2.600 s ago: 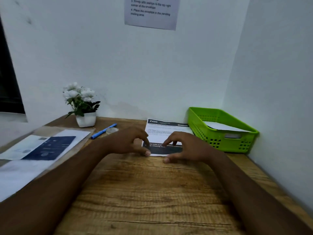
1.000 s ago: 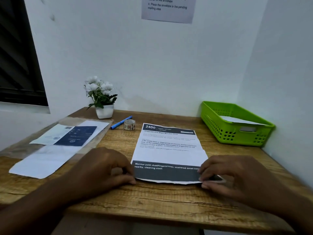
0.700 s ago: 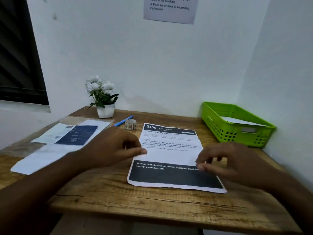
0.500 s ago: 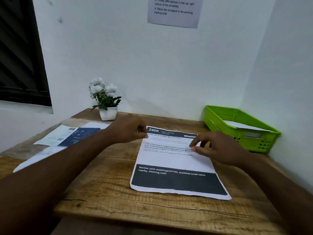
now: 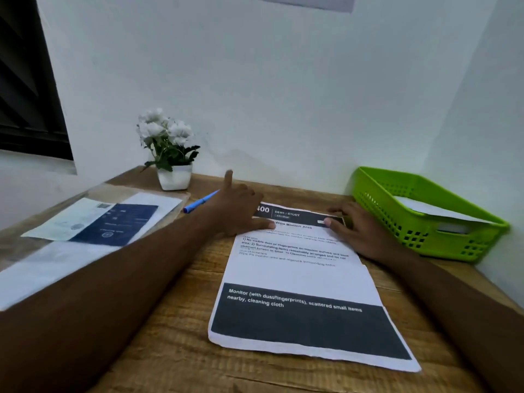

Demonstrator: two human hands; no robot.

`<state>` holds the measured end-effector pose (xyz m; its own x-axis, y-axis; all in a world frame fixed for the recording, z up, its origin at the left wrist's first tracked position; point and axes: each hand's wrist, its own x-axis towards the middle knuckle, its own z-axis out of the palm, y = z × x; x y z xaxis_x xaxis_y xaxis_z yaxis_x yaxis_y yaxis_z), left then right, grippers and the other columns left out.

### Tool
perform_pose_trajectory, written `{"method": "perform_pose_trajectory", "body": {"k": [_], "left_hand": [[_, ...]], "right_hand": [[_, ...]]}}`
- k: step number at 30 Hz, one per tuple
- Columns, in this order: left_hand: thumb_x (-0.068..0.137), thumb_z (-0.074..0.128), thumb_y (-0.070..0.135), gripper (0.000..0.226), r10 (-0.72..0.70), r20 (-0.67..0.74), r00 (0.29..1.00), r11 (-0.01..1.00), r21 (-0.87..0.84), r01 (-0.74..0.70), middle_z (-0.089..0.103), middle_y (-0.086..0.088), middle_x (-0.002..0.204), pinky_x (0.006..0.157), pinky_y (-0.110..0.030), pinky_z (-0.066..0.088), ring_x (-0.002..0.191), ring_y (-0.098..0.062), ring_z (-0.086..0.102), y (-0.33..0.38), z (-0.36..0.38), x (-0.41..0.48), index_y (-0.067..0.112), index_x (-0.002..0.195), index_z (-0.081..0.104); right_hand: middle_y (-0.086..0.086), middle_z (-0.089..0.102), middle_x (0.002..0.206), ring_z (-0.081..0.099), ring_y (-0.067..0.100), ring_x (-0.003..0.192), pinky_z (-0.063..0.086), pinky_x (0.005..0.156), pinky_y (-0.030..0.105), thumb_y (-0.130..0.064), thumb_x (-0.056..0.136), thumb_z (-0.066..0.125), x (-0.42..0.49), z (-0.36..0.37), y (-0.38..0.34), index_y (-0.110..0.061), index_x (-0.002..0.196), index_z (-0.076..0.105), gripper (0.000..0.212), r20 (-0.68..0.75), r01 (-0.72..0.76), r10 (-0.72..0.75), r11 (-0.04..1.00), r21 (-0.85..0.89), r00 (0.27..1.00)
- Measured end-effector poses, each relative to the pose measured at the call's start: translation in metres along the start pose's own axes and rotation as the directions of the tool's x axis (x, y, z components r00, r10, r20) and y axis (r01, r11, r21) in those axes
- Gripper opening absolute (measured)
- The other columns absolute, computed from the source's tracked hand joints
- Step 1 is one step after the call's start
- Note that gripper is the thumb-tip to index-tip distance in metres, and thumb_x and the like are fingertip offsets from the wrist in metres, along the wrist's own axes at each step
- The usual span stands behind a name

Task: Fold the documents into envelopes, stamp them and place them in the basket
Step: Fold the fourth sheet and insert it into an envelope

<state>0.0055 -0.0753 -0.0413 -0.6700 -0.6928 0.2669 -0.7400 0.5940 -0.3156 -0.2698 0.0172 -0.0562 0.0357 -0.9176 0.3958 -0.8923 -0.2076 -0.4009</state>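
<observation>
A printed document with dark bands at top and bottom lies flat on the wooden desk. My left hand rests on its far left corner, thumb pressed on the sheet and one finger raised. My right hand presses the far right corner with spread fingers. Whether either hand pinches the edge is unclear. A green basket stands at the right against the wall, with a white envelope inside it.
A blue pen lies behind my left hand. A white pot of white flowers stands at the back. More papers, one with a dark blue panel, lie on the left. Walls close the back and right.
The document was pulled toward the near edge and unfolded flat. Both hands then slid from its near end up to its far corners.
</observation>
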Motion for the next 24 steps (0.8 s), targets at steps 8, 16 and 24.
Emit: {"method": "perform_pose_trajectory", "body": {"k": [8, 16, 24], "left_hand": [[0.086, 0.036, 0.072, 0.073, -0.051, -0.067, 0.996, 0.997, -0.066, 0.046, 0.059, -0.002, 0.127, 0.113, -0.057, 0.001, 0.122, -0.019, 0.050, 0.003, -0.002, -0.002, 0.018, 0.135, 0.041], [0.085, 0.043, 0.070, 0.073, -0.080, -0.095, 0.992, 0.986, -0.154, 0.064, 0.052, 0.000, 0.137, 0.113, -0.051, 0.008, 0.128, -0.017, 0.046, -0.001, -0.004, -0.005, 0.022, 0.140, 0.037], [0.077, 0.065, 0.061, 0.073, -0.134, -0.167, 0.977, 0.957, -0.277, 0.084, 0.053, 0.005, 0.133, 0.088, -0.030, 0.032, 0.117, -0.017, 0.053, 0.000, -0.020, -0.013, 0.026, 0.137, 0.042]], "right_hand": [[-0.014, 0.054, 0.120, 0.053, -0.006, 0.109, 0.036, 0.091, 0.007, -0.037, 0.083, 0.071, 0.002, 0.001, -0.001, -0.017, 0.132, 0.051, 0.057, 0.090, -0.052, 0.042, 0.993, 0.110, 0.995], [0.003, 0.046, 0.143, 0.048, 0.012, 0.127, 0.040, 0.108, 0.033, -0.047, 0.071, 0.077, -0.001, -0.001, -0.004, -0.012, 0.146, 0.030, 0.095, 0.041, -0.065, 0.058, 0.980, 0.189, 0.997], [-0.004, 0.055, 0.123, 0.056, 0.007, 0.105, 0.039, 0.079, 0.012, -0.033, 0.068, 0.086, -0.002, 0.001, 0.002, -0.017, 0.147, 0.020, 0.104, 0.035, -0.170, 0.167, 0.943, 0.286, 0.985]]}}
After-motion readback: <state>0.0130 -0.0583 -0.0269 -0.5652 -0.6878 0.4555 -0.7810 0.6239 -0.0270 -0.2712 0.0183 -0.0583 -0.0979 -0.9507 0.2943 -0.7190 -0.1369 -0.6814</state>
